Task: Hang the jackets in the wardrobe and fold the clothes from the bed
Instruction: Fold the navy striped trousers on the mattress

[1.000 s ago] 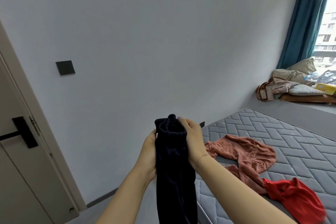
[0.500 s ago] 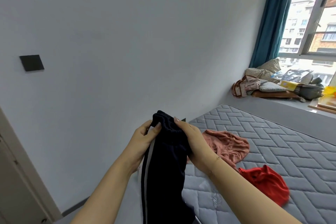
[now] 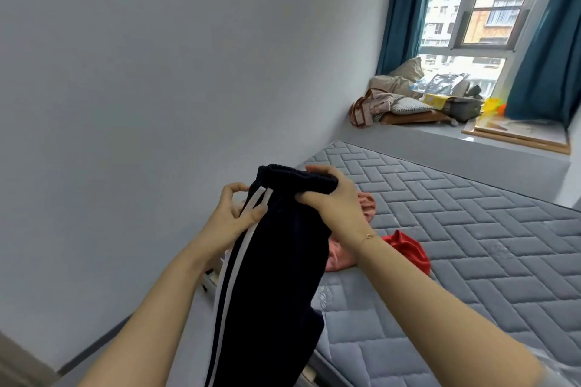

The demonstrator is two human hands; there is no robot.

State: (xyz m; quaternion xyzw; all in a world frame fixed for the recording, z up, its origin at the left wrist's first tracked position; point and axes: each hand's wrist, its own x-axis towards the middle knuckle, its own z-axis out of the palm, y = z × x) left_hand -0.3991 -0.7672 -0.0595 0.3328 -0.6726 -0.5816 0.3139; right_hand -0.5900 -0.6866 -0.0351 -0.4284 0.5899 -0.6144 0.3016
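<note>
Both hands hold dark trousers [image 3: 270, 276] upright by the waistband, likely to align them for folding. The right hand [image 3: 333, 201] clamps the band; the left hand [image 3: 234, 217] pinches the striped seam. Two garments wait on the bed [image 3: 471, 229].

Plain pale wall [image 3: 188, 72], teal curtains [image 3: 399, 9] flanking a daylit window [image 3: 471, 0], possibly cushions [image 3: 408, 105] below.

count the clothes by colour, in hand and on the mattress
navy trousers with white side stripes, held in both hands: 1
pink crumpled garment on the mattress: 1
red crumpled garment on the mattress: 1
total: 3
</note>
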